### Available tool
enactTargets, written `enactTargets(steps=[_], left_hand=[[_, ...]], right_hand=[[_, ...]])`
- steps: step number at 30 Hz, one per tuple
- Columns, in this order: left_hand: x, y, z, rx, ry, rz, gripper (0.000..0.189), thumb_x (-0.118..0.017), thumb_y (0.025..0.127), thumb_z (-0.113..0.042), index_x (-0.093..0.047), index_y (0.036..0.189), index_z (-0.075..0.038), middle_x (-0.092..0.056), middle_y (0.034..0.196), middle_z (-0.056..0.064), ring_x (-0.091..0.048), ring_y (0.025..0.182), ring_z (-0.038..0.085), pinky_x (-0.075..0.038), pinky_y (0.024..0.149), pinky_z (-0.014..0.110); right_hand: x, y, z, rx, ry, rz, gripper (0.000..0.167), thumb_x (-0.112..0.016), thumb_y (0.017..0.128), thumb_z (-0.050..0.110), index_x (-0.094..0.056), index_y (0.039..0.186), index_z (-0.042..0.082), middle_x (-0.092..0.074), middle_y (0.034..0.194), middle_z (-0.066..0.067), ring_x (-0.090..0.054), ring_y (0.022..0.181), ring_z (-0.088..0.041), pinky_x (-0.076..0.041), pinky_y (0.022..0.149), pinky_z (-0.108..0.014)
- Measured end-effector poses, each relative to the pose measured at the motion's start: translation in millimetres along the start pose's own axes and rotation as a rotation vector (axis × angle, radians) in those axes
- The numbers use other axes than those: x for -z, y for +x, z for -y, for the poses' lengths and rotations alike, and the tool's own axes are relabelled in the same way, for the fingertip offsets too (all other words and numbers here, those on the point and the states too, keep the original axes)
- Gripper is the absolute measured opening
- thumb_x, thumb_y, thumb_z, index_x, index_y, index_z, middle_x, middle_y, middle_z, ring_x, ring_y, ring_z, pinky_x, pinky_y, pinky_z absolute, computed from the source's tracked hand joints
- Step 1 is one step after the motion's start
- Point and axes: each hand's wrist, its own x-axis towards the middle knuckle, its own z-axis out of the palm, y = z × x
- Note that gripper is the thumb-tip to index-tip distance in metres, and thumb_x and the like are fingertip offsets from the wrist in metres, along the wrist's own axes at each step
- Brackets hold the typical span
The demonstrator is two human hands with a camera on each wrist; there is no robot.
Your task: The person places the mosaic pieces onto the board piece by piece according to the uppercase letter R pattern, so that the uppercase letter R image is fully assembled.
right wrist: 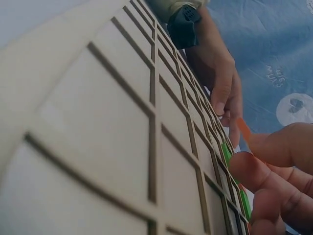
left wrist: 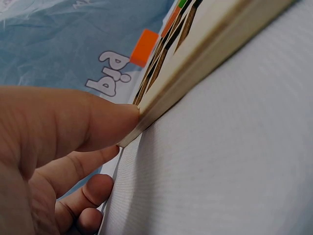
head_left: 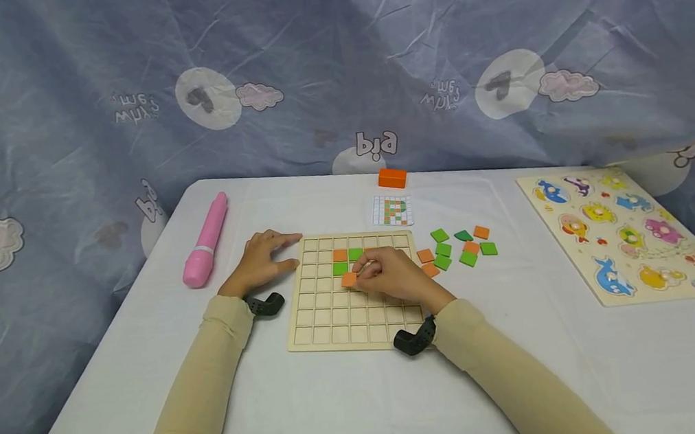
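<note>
A wooden grid board [head_left: 315, 316] lies in front of me, with an orange tile [head_left: 340, 255] and green tiles [head_left: 340, 268] set in its upper cells. My right hand [head_left: 392, 271] pinches another orange tile [head_left: 349, 279] between thumb and fingers, over the board's middle. In the right wrist view this held tile [right wrist: 243, 129] stands edge-on, tilted, close to the green ones. Part of the placed row is hidden behind the right hand. On the board's left edge rests the thumb of my left hand [head_left: 259, 259], the other fingers spread towards the upper corner.
Loose green tiles [head_left: 442, 249] and orange tiles [head_left: 481, 232] lie right of the board. Behind it are a printed pattern card [head_left: 392, 210] and an orange block [head_left: 392, 178]. A pink stick with a bulbous end [head_left: 207, 243] is at left, an animal puzzle board [head_left: 581, 262] at right.
</note>
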Motion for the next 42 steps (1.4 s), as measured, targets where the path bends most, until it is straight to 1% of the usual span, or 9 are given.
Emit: enactTargets(steps=[1,3,6,10,15,18,23,29,42], left_hand=[[-0.2,0.3,0.0,-0.001,0.002,0.000,0.058,-0.077,0.094,-0.025,-0.066,0.149,-0.011,-0.065,0.125,0.016,-0.051,0.119,0.038,-0.032,0.109,0.059],[-0.6,0.8,0.3,-0.005,0.005,0.001,0.058,-0.077,0.094,-0.025,-0.066,0.150,-0.011,-0.065,0.125,0.016,-0.051,0.119,0.038,-0.032,0.109,0.059],[-0.5,1.0,0.0,-0.008,0.001,0.001,0.058,-0.077,0.094,-0.025,-0.066,0.150,-0.011,-0.064,0.125,0.016,-0.051,0.119,0.039,-0.031,0.111,0.060],[0.1,0.4,-0.6,-0.010,-0.002,-0.003,0.058,-0.077,0.094,-0.025,-0.066,0.149,-0.010,-0.064,0.121,0.015,-0.051,0.117,0.039,-0.031,0.110,0.060],[-0.5,0.7,1.4,-0.013,0.004,-0.009,0.058,-0.077,0.093,-0.025,-0.067,0.149,-0.010,-0.064,0.119,0.014,-0.051,0.116,0.038,-0.032,0.109,0.060],[-1.0,1.1,2.6,-0.013,0.002,-0.009,0.058,-0.077,0.094,-0.025,-0.067,0.149,-0.010,-0.064,0.120,0.014,-0.051,0.117,0.038,-0.032,0.109,0.060],[-0.9,0.9,2.8,-0.011,-0.004,-0.012,0.058,-0.077,0.093,-0.026,-0.067,0.149,-0.011,-0.064,0.120,0.014,-0.051,0.116,0.039,-0.032,0.109,0.059],[-1.2,1.0,2.9,-0.014,0.002,-0.015,0.058,-0.077,0.093,-0.026,-0.067,0.149,-0.011,-0.064,0.120,0.014,-0.051,0.116,0.038,-0.033,0.107,0.059],[-1.0,0.9,2.2,-0.013,0.002,-0.012,0.058,-0.077,0.093,-0.025,-0.067,0.148,-0.010,-0.065,0.121,0.015,-0.051,0.116,0.039,-0.033,0.107,0.058]], right_hand=[[-2,1.9,0,0.003,0.001,-0.001,0.018,-0.080,0.094,0.010,-0.075,0.111,0.004,-0.070,0.070,0.005,-0.060,0.079,-0.012,-0.049,0.087,-0.034],[-4,5.4,1,0.004,0.001,0.002,0.018,-0.081,0.094,0.010,-0.075,0.110,0.003,-0.069,0.070,0.006,-0.059,0.078,-0.012,-0.050,0.087,-0.033],[-7,9.6,2,-0.006,-0.004,0.010,0.019,-0.083,0.094,0.011,-0.076,0.109,0.004,-0.073,0.075,0.006,-0.060,0.073,-0.012,-0.050,0.082,-0.032],[-9,13.7,4,-0.006,-0.033,0.019,0.017,-0.083,0.094,0.011,-0.076,0.108,0.004,-0.074,0.079,0.004,-0.059,0.070,-0.012,-0.049,0.075,-0.031],[-11,16.0,6,0.001,-0.072,0.025,0.013,-0.078,0.092,0.007,-0.076,0.104,0.004,-0.069,0.075,0.005,-0.056,0.064,-0.010,-0.048,0.071,-0.029],[-12,17.1,6,-0.006,-0.091,0.028,0.013,-0.078,0.090,0.007,-0.075,0.102,0.005,-0.065,0.073,0.005,-0.054,0.060,-0.010,-0.047,0.069,-0.029],[-14,19.0,7,-0.026,-0.135,0.031,0.015,-0.082,0.090,0.010,-0.075,0.102,0.007,-0.064,0.073,0.007,-0.052,0.062,-0.009,-0.046,0.070,-0.028],[-15,20.1,9,-0.007,-0.184,0.029,0.013,-0.083,0.090,0.010,-0.076,0.101,0.008,-0.063,0.070,0.006,-0.052,0.061,-0.009,-0.045,0.070,-0.028],[-15,18.8,11,-0.009,-0.201,0.034,0.015,-0.084,0.090,0.009,-0.075,0.102,0.007,-0.062,0.069,0.007,-0.051,0.062,-0.009,-0.046,0.072,-0.029]])
